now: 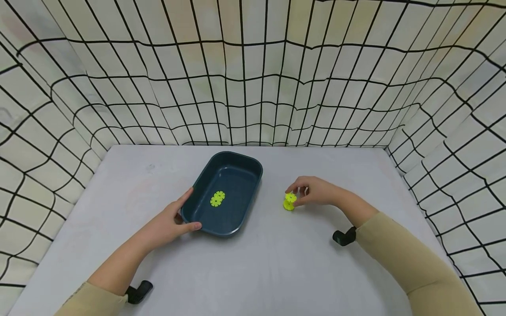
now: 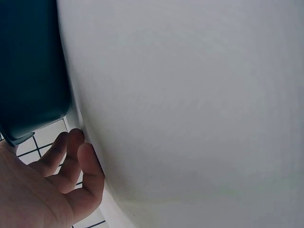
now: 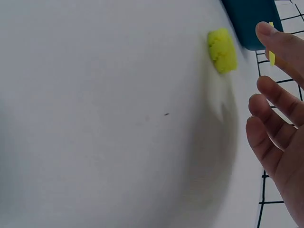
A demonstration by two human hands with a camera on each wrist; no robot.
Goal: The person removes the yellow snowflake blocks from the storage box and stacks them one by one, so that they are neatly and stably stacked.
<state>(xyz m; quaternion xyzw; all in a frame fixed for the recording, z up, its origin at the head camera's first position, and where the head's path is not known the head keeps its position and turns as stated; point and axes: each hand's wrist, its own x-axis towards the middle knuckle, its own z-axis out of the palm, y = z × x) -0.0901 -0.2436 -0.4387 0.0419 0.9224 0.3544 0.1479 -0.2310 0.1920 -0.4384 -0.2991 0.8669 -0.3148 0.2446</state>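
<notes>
A deep blue rectangular tray (image 1: 237,219) lies tilted sideways on the white table. At its near left corner my left hand (image 1: 168,226) holds the rim, thumb on the near edge and forefinger along the left side; its other fingers hang loosely curled below the rim in the left wrist view. Inside the tray are overlapping yellow-green notched discs (image 1: 216,201). To the right of the tray, my right hand (image 1: 314,191) pinches one yellow-green notched disc (image 3: 271,57) between thumb and forefinger. Just below that disc, a short stack of the same discs (image 3: 222,51) stands on the table.
The white table (image 1: 269,272) spreads around the tray. Black netting (image 1: 245,79) over pale cloth walls rises at the back and both sides. Black wrist mounts (image 1: 139,292) stick out beside the beige sleeves (image 1: 411,267).
</notes>
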